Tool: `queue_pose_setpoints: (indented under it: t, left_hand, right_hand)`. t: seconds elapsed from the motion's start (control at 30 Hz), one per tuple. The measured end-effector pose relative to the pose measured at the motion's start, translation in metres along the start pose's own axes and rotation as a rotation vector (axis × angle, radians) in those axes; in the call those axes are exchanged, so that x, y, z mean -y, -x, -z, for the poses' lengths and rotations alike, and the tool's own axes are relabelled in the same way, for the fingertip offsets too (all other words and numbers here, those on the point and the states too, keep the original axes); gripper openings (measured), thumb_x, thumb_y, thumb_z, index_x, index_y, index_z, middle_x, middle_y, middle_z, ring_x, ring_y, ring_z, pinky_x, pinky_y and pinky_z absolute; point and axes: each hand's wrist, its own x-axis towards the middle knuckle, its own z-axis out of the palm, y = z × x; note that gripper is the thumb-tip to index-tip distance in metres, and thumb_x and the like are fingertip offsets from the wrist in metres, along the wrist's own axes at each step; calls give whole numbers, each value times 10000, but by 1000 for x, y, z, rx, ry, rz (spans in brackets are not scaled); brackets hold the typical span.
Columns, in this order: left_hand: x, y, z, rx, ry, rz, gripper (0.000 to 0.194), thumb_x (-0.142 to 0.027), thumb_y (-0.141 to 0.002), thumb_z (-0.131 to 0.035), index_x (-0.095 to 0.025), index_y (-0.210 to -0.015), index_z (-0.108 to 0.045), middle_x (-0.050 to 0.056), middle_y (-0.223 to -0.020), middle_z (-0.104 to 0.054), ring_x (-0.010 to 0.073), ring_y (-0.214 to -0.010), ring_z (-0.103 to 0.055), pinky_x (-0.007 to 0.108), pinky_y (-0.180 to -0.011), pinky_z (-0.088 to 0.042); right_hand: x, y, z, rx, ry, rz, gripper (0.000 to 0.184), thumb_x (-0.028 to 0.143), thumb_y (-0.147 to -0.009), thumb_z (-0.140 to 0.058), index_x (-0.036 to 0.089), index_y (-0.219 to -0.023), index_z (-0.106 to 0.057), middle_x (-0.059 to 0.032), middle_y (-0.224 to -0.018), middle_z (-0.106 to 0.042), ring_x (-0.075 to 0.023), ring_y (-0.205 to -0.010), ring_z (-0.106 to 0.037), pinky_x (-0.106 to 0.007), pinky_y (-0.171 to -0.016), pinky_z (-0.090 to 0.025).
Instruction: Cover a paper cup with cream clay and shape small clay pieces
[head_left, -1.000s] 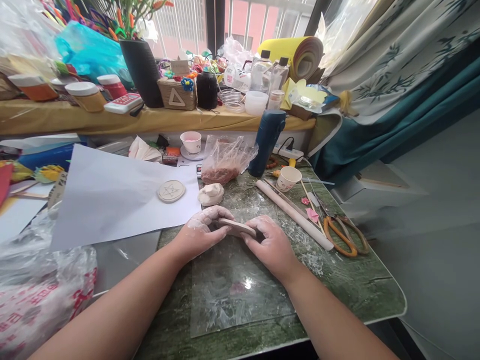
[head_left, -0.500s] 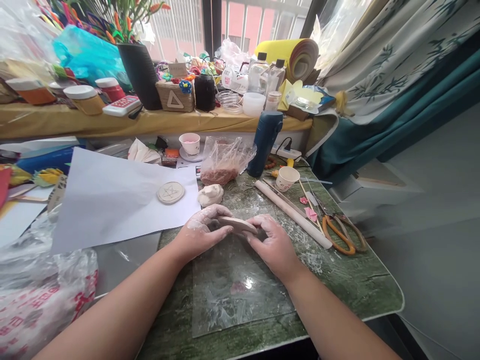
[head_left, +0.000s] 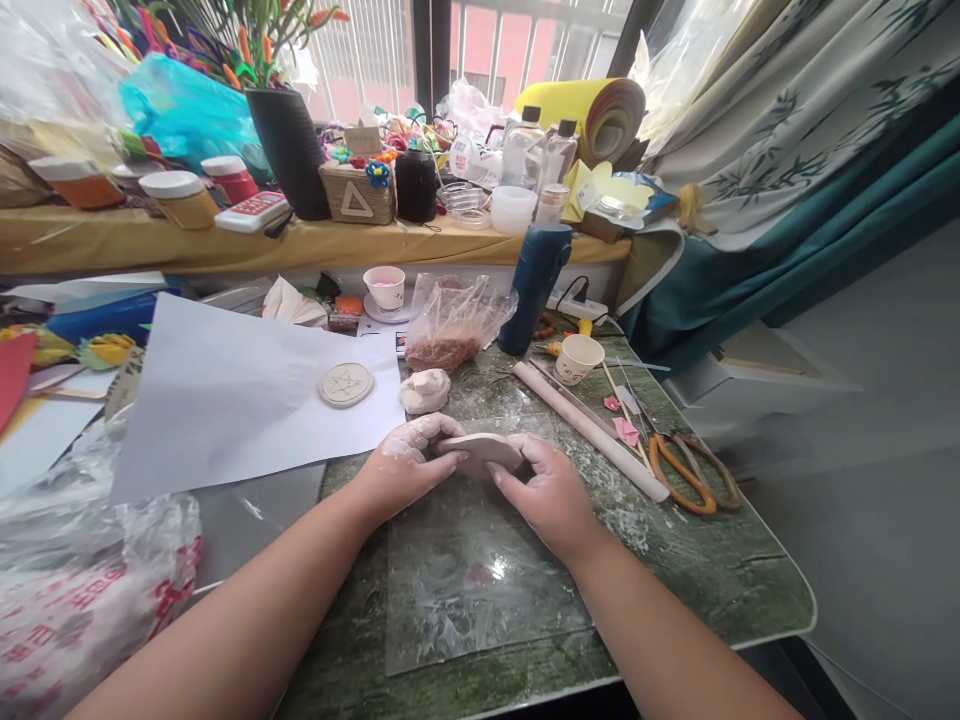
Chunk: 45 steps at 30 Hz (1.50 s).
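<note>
Between my two hands is a flat, pale clay disc (head_left: 481, 450), held tilted above a clear sheet (head_left: 480, 590). My left hand (head_left: 416, 453), dusted white, pinches the disc's left edge. On the opposite edge, my right hand (head_left: 546, 490) is closed with thumb and fingers. A lump of white clay (head_left: 425, 391) sits just beyond my left hand. To the left, a round clay disc with a star scored into it (head_left: 346, 384) lies on a sheet of white paper (head_left: 247, 410). A rolling pin (head_left: 589, 430) rests diagonally to the right of my hands.
Scissors (head_left: 684, 480) with orange handles and a paper cup (head_left: 578, 360) are at the right. A blue flask (head_left: 535, 290) stands behind, next to a plastic bag of reddish-brown material (head_left: 446, 345). A crumpled plastic bag (head_left: 90, 580) fills the lower left. Jars and bottles line the windowsill (head_left: 360, 248).
The clay disc has tipped so that more of its flat face shows. Both hands keep hold of its edges. The whole view has shifted slightly.
</note>
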Motion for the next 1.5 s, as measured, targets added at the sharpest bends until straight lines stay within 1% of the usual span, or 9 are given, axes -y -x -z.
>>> queue_pose_setpoints:
  t: [0.13,0.33,0.43,0.5,0.7,0.87,1.0,1.27,1.5]
  left_hand:
    - [-4,1,0,43,-19,-25,193,-290,-859,-690,-218,-1037,-689,28,-1010,-723,194,-945,-682,302,-863,-543]
    - [-5,1,1,27,-30,3,166,-309,-887,-660,-210,-1005,-724,35,-1009,-749,221,-972,-690,334,-905,-535]
    - [-8,2,2,75,23,-11,254,-334,-882,-683,-210,-1103,-699,43,-1095,-741,229,-1038,-682,330,-941,-528]
    - [-8,4,2,92,72,-21,285,-347,-892,-676,-205,-1139,-685,54,-1121,-734,230,-1054,-679,326,-937,-531]
    - [-1,3,-2,0,188,-13,215,-348,-914,-645,-181,-1041,-695,61,-1042,-731,221,-1000,-677,330,-912,-537]
    - [3,0,-3,-18,242,61,235,-381,-913,-661,-185,-1043,-672,47,-1011,-721,209,-982,-665,327,-909,-528]
    - [3,1,-2,-2,309,23,255,-367,-909,-675,-189,-1090,-652,55,-1080,-705,213,-1047,-661,332,-956,-522]
    - [4,1,-3,-46,216,2,214,-329,-891,-680,-191,-1053,-671,54,-1040,-719,219,-1008,-681,350,-925,-540]
    - [2,0,-3,-30,234,6,284,-298,-850,-722,-194,-1101,-635,52,-1089,-713,215,-1049,-678,346,-945,-542]
  right_hand:
    - [3,0,2,-1,-21,78,86,289,-890,-646,263,-934,-715,-29,-941,-723,-224,-911,-671,-355,-845,-524]
    - [2,1,-2,30,0,-41,240,349,-824,-736,263,-1045,-697,-42,-1019,-727,-251,-940,-672,-376,-829,-532]
    - [3,1,-4,22,106,-26,114,355,-859,-706,258,-918,-716,-35,-914,-705,-246,-902,-662,-375,-811,-514]
    - [4,1,-4,24,113,0,112,345,-870,-701,266,-945,-727,-35,-935,-703,-242,-922,-659,-372,-831,-506]
    - [2,2,-1,36,164,-5,113,335,-886,-691,257,-947,-747,-35,-907,-691,-234,-882,-643,-351,-787,-491]
    - [1,0,-2,51,260,0,110,306,-854,-736,247,-945,-745,-41,-894,-681,-254,-909,-632,-368,-807,-485]
    - [-1,-1,-3,38,260,-2,85,294,-880,-712,258,-948,-749,-39,-896,-682,-247,-899,-634,-363,-798,-487]
    - [0,0,-2,-32,231,48,80,261,-868,-709,256,-941,-740,-34,-893,-710,-241,-889,-645,-355,-793,-484]
    - [1,0,-2,-54,150,103,75,234,-881,-654,251,-934,-705,-29,-910,-706,-227,-902,-632,-355,-827,-484]
